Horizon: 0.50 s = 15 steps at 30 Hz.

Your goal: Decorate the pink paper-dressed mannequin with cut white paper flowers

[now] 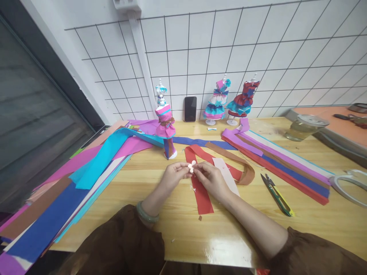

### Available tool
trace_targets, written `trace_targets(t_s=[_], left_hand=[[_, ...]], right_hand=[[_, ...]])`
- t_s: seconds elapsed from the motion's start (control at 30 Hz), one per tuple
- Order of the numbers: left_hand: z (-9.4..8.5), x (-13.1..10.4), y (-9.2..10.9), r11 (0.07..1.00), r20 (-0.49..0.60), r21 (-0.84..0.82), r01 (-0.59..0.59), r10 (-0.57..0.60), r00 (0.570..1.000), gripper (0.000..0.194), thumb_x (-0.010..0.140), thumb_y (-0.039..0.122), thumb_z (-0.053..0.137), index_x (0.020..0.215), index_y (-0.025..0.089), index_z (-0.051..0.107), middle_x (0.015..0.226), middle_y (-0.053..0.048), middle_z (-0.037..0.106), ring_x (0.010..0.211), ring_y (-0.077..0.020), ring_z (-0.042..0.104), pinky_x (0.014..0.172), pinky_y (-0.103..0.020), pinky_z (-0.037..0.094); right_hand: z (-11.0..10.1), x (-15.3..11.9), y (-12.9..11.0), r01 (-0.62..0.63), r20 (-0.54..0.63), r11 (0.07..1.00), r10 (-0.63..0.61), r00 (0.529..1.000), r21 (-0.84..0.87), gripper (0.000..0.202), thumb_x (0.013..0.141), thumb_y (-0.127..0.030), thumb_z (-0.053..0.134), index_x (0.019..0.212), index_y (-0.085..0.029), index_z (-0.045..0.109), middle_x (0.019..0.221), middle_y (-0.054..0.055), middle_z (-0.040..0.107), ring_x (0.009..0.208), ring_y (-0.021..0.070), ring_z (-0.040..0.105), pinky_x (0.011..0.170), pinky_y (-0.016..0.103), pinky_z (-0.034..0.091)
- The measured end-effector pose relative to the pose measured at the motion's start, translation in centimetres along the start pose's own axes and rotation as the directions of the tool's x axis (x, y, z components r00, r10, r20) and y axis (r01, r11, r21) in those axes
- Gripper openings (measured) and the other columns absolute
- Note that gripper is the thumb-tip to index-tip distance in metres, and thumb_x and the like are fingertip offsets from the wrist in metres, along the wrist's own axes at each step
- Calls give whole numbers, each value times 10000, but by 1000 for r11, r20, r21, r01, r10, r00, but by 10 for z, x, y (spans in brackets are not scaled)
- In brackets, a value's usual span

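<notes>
In the head view, the left hand (173, 175) and the right hand (211, 178) meet over the table (183, 244), with a small pale flower-shaped piece (192, 167) between their fingertips. Each hand is nearly closed, thumb and forefinger pinched on one side of the piece, so it sits level with the tips, about equally near to both. It is too small and partly covered for me to tell its long axis for sure; its rounded lobes seem to spread upward and downward between the fingers.

Under and just beside the hands lies a red strip (204, 200), its long free end running toward the person and slightly to the right. A pale pink strip (225, 173) slants the same way behind the right hand, partly hidden by it, and a brown strip (249, 176) curls beyond. The thread snips (277, 194) lie well to the right, nearer the right hand, blades pointing away. The doll stand in a pink dress (165, 124) stands upright beyond the left hand, apart from it.
</notes>
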State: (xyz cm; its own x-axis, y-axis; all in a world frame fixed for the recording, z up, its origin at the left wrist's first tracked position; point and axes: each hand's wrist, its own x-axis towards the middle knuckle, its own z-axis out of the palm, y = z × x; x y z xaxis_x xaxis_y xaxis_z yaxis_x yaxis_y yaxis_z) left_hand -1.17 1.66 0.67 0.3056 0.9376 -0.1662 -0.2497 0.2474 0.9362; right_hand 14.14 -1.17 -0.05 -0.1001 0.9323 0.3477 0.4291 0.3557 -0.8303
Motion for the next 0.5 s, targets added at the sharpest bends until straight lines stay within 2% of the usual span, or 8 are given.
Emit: trace_targets(t_s=[0.17, 0.5], left_hand=[[1, -1, 2, 1000, 8, 15, 2, -2, 1000, 272, 630, 286, 711, 820, 94, 674, 853, -93, 678, 771, -161, 618, 765, -310, 498], [2, 0, -1, 992, 40, 110, -66, 62, 997, 310, 653, 345, 692, 834, 93, 687, 844, -93, 689, 790, -179, 622, 772, -318, 506]], right_hand=[[0, 0, -1, -24, -10, 1000, 24, 1000, -10, 146, 844, -301, 487, 863, -218, 606, 827, 53, 609, 786, 195, 568, 726, 338, 447], [-2, -1, -6, -10, 12, 997, 11, 1000, -80, 140, 855, -282, 472, 835, -205, 587, 770, 41, 587, 717, 170, 547, 670, 303, 430]])
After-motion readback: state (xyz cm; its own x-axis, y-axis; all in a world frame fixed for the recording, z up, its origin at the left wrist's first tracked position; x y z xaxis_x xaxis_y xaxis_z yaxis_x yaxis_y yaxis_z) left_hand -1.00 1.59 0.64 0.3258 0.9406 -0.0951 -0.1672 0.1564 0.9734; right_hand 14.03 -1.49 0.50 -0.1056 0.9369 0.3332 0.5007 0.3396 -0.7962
